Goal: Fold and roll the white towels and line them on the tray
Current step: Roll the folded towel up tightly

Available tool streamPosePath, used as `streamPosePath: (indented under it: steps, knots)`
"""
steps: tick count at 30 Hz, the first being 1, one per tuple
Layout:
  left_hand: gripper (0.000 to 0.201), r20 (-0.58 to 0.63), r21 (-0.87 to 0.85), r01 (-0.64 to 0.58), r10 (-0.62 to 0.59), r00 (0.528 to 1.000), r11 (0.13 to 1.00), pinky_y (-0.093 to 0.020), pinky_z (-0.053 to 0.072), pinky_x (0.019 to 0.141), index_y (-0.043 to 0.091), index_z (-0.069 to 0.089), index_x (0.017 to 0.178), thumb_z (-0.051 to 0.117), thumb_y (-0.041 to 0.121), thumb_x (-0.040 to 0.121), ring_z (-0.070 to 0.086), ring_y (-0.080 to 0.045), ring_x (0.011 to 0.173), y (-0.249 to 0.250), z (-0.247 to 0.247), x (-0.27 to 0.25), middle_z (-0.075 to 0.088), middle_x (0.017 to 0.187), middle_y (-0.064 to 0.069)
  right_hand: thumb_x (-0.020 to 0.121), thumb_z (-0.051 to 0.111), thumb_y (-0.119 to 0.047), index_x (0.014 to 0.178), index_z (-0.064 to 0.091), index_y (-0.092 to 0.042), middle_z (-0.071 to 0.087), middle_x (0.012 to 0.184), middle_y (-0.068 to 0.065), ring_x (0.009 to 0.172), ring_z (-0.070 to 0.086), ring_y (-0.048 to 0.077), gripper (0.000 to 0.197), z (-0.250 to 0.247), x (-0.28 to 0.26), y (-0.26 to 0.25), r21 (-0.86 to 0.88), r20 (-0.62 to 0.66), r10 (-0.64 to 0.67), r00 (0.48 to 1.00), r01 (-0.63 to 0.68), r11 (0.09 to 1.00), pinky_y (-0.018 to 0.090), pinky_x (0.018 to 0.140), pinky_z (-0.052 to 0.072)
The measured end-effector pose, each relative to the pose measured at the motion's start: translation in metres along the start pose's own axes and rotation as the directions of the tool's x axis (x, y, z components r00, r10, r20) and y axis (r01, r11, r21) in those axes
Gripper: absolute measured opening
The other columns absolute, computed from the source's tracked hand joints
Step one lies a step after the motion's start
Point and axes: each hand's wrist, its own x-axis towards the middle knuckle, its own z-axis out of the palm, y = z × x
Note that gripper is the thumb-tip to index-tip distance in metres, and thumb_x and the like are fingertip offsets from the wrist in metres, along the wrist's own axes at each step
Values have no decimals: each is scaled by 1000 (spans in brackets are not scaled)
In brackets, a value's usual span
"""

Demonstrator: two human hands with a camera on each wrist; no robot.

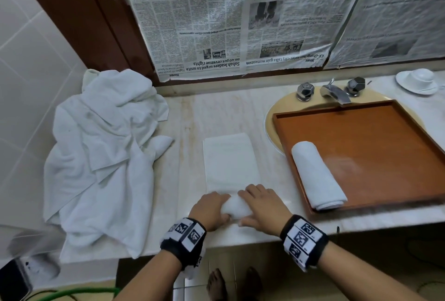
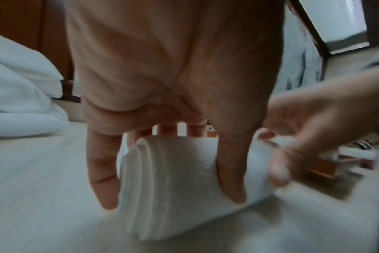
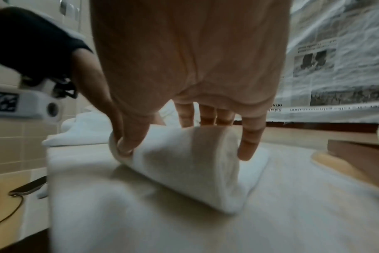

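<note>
While both hands, left hand [image 1: 210, 206] and right hand [image 1: 263, 204], curl a narrow grip over the half-rolled towel [image 1: 232, 205] at the table's [image 1: 187, 117] near edge, keep pressure even, ends flush, rolling straight toward the flat tail.

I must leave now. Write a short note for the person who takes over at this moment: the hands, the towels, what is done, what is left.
Left hand: grips the left end of the half-rolled towel.
Right hand: grips its right end.
That towel lies folded on the counter; only its near end is rolled.
Done: one rolled towel lies at the left edge of the tray.
Left: finish this roll, set it beside the first, then fold and roll the towels in the pile on the left.
</note>
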Motion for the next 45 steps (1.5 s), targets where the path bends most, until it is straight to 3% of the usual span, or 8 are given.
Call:
streamPosePath:
  steps: [6,10,17,25,32,36,41,45]
  knots:
    - [68,-180,-73,-59,45,983,996,-34,30,114,27,34,151,63,39,90,31,-24,139,2,7,-12,30,155,-2,88,58,-60,133,51,-19,49,123,2,116,44,20,61,5,12,15,307,128,56,990,-93,947,36,96,37]
    - [65,-196,-55,-59,47,979,997,-37,37,106,34,36,149,59,46,90,35,-23,131,1,12,-12,40,147,3,86,61,-61,130,55,-20,48,112,0,114,46,23,61,-9,25,24,386,249,33,968,-130,913,35,94,36]
    - [56,74,-252,-44,65,995,967,-31,42,97,33,58,134,72,47,82,57,-19,117,-11,-18,10,64,125,3,83,60,-52,125,57,-19,59,116,2,104,58,25,54,23,-1,0,-11,-205,-8,979,6,1000,39,92,45]
    - [82,-273,30,-79,84,958,996,-40,40,100,35,44,145,39,77,74,40,-22,130,-14,7,-15,46,143,8,90,64,-48,123,61,-17,60,122,3,113,53,19,45,-6,28,28,570,160,70,985,-150,808,30,97,38]
    - [52,-11,-155,-120,119,993,981,-36,45,94,33,63,127,70,56,80,56,-18,108,-16,-21,6,64,115,3,90,52,-56,142,40,-21,46,139,1,126,44,23,64,-5,1,7,65,-37,31,999,-29,997,39,99,39]
    - [43,155,-346,-22,80,985,938,-28,46,88,29,71,112,74,57,79,61,-14,101,-10,-30,9,70,108,6,88,60,-48,142,39,-20,44,140,0,128,40,21,65,3,-2,12,122,24,64,998,-66,990,35,99,40]
    - [85,-205,-70,-101,85,975,992,-39,37,105,37,45,143,52,81,71,35,-13,130,-13,-8,-4,41,144,14,83,68,-54,125,57,-19,51,120,3,113,46,21,56,-12,21,28,352,231,78,970,-158,922,35,96,39]
    - [82,-141,-66,-142,132,981,988,-38,36,107,41,38,146,58,75,75,40,-15,130,-19,2,0,47,143,10,77,71,-59,101,64,-10,53,108,7,97,53,24,55,-25,28,32,367,300,57,952,-170,915,38,86,46]
